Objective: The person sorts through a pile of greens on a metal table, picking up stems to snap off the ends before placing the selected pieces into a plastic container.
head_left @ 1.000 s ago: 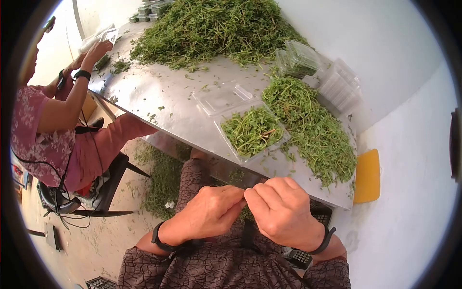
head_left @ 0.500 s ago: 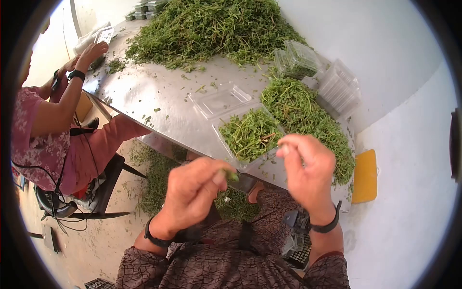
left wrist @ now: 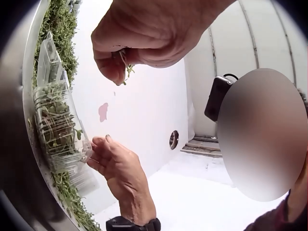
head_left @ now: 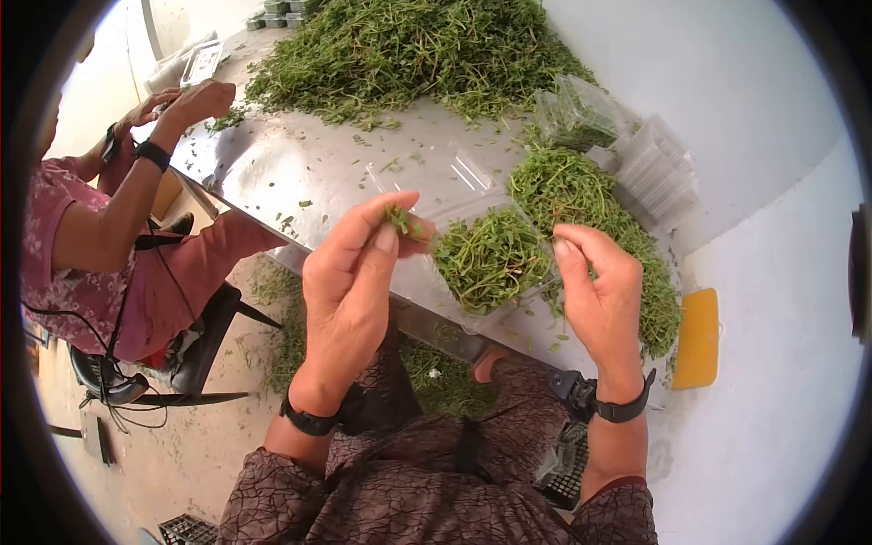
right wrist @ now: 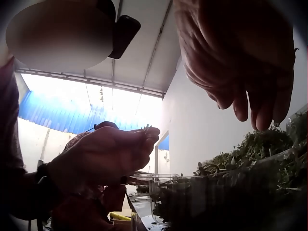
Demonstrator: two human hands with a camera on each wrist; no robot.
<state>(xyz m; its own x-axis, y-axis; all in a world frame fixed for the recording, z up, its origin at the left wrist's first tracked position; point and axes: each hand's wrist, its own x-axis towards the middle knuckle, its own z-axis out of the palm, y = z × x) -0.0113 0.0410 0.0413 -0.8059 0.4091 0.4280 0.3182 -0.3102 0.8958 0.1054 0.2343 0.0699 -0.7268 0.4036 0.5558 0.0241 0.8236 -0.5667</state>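
My left hand (head_left: 350, 272) pinches a small sprig of green leaves (head_left: 397, 218) between thumb and fingers, raised just left of a clear plastic clamshell box (head_left: 474, 322). The box lies with its lid folded back on the table, its base filled with heaped leafy greens (head_left: 490, 259). My right hand (head_left: 601, 286) hovers at the box's right side, near a smaller pile of greens (head_left: 590, 204). Its fingers are loosely bent, and nothing shows in them in the left wrist view. In the right wrist view its fingers (right wrist: 240, 103) hang down above the greens.
A large heap of greens (head_left: 418, 64) covers the back of the metal table (head_left: 272, 163). Stacked clear boxes (head_left: 658, 168) stand at the right by the wall. Another person (head_left: 100, 236) sits at the left, hands over the table. A yellow board (head_left: 697, 338) is beside the table's right edge.
My hands were together over the lap, then parted. Both have moved forward to either side of the box, the left carrying the sprig. The seated person's near hand has shifted right.
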